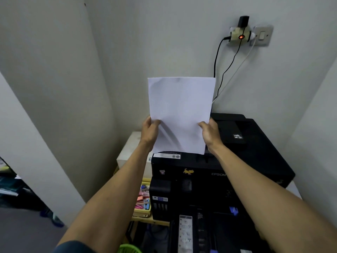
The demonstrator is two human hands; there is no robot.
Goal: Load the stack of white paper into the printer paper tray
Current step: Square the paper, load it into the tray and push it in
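Observation:
The stack of white paper (180, 110) stands upright above the back of the black printer (246, 161). My left hand (149, 131) grips its left edge and my right hand (209, 133) grips its right edge, both about two thirds of the way down. The stack's bottom edge sits at the printer's rear top, just behind a white label; whether it is inside a feed slot I cannot tell. A black flap (230, 132) lies open on the printer's top to the right of the paper.
Cables (218, 57) hang from a wall plug adapter (240, 34) down behind the printer. A white box (131, 150) stands left of the printer, against a white wall. A yellow tray of coloured stationery (143, 201) sits lower left. The printer's front tray (186, 232) sticks out toward me.

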